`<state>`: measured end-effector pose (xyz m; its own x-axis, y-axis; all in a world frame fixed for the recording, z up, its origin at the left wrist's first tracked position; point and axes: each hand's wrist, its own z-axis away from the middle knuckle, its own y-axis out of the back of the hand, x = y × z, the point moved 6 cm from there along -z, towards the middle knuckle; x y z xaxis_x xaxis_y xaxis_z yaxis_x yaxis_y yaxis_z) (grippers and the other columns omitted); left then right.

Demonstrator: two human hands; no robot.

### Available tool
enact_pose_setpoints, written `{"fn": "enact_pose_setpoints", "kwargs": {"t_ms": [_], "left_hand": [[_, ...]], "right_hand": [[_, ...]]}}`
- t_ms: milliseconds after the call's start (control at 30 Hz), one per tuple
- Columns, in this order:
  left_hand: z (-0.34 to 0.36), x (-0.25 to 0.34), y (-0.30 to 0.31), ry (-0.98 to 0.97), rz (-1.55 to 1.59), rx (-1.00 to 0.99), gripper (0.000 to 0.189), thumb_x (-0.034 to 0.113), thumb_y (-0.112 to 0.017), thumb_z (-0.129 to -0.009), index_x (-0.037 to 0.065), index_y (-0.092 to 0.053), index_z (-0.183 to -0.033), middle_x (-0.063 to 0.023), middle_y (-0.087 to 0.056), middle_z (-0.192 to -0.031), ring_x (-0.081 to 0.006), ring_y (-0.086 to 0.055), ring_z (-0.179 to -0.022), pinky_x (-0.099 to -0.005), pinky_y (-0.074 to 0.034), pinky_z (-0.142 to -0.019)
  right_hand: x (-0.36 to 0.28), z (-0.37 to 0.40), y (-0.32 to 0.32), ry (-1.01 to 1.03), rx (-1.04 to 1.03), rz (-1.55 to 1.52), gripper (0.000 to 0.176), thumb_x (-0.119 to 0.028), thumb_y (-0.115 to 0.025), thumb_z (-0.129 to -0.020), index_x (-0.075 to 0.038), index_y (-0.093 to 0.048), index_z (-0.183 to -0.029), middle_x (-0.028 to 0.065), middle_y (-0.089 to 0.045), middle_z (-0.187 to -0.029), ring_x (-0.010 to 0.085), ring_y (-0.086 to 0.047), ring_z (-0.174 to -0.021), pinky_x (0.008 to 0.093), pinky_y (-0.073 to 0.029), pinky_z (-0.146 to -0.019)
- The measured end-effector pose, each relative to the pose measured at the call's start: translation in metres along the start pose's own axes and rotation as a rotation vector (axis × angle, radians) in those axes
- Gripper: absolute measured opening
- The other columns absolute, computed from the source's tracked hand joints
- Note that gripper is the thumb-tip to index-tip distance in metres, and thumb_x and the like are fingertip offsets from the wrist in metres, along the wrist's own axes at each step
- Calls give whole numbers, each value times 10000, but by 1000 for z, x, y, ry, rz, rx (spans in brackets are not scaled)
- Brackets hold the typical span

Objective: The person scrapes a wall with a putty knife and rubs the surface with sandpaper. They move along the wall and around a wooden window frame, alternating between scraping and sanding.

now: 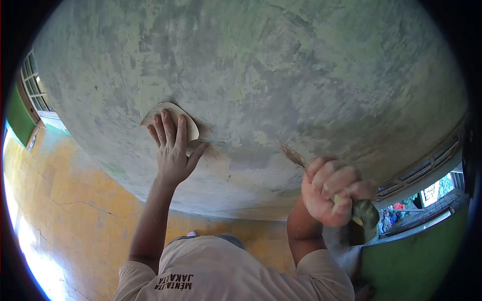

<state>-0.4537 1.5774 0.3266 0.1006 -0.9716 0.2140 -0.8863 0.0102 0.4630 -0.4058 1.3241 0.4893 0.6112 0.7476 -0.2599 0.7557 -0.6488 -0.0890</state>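
Observation:
My left hand lies flat with fingers spread on a pale, round-edged sheet, pressing it against the patchy grey-green wall. The sheet's upper right edge stands a little off the surface and casts a shadow. On the right, my right hand is wrapped around the handle of a scraper. Its worn, brownish blade points up and left, and its tip overlaps the wall in this view. The dark, yellow-marked handle end sticks out below my fist, slightly blurred.
A yellowish tiled floor with a crack runs below the wall. At the far left are a barred window and a green panel. To the lower right, a window opening sits above a green wall.

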Motion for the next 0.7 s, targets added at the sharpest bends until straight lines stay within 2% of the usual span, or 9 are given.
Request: {"fn": "enact_pose_setpoints", "kwargs": {"t_ms": [67,133,167,233,267,333,500,633,700], "left_hand": [[1,-1,-1,-7,6,1,829,468,-580,-868,6,-207,-1446,-295,-34,-1506,-449,71,-1397,-600,51,-1077],[1,-1,0,-24,0,9,839,483,-586,-860,15,-212,-1447,-300,-33,-1503,-453,81,-1394,-603,53,-1075],[0,-2,0,-18,7,9,839,483,-586,-860,15,-212,-1447,-300,-33,-1503,-453,81,-1394,-603,53,-1075],[0,0,-1,-63,-31,-20,894,431,-586,-867,16,-75,-1472,-320,63,-1493,-457,125,-1386,-609,87,-1061],[2,0,-3,-52,-29,-24,894,431,-586,-867,16,-75,-1472,-320,63,-1493,-457,125,-1386,-609,87,-1061],[2,-1,-4,-21,-17,36,855,510,-581,-855,53,-191,-1462,-291,5,-1507,-447,96,-1394,-608,59,-1073],[1,-1,-5,-25,-25,46,866,516,-576,-855,57,-172,-1467,-281,24,-1511,-439,106,-1395,-606,69,-1074],[2,-1,-6,-25,-31,49,869,517,-578,-852,59,-170,-1468,-273,27,-1514,-433,111,-1396,-603,72,-1075],[3,-1,-6,-23,-32,50,875,519,-582,-848,62,-169,-1469,-270,27,-1515,-430,111,-1397,-602,72,-1076]], "right_hand": [[0,-3,-2,38,0,14,324,-182,-707,-817,-111,-397,-757,9,-436,-561,129,-413,-433,304,-415,-417],[5,-6,-16,140,-261,169,196,-117,-581,-849,-89,-396,-791,56,-429,-608,122,-353,-405,300,-332,-393],[10,-6,-16,135,-268,173,196,-117,-581,-849,-89,-396,-791,56,-429,-608,122,-353,-405,300,-332,-393],[21,-5,-13,60,-255,130,191,-110,-588,-838,-84,-407,-783,44,-431,-594,115,-348,-397,292,-311,-375],[15,-6,-18,84,-290,123,195,-107,-595,-830,-79,-407,-787,34,-421,-578,115,-344,-394,286,-309,-378],[9,-2,-19,89,-307,62,197,-107,-601,-827,-81,-410,-784,31,-415,-565,117,-343,-390,287,-309,-377],[21,-2,-13,60,-215,92,233,-113,-635,-819,-88,-413,-752,29,-422,-537,116,-357,-381,283,-295,-370],[5,-5,-12,98,-294,6,264,-130,-653,-821,-94,-405,-739,29,-424,-531,120,-365,-381,277,-297,-362],[21,-4,-12,43,-253,61,276,-138,-660,-819,-100,-403,-728,18,-418,-521,112,-371,-381,267,-291,-356]]}}
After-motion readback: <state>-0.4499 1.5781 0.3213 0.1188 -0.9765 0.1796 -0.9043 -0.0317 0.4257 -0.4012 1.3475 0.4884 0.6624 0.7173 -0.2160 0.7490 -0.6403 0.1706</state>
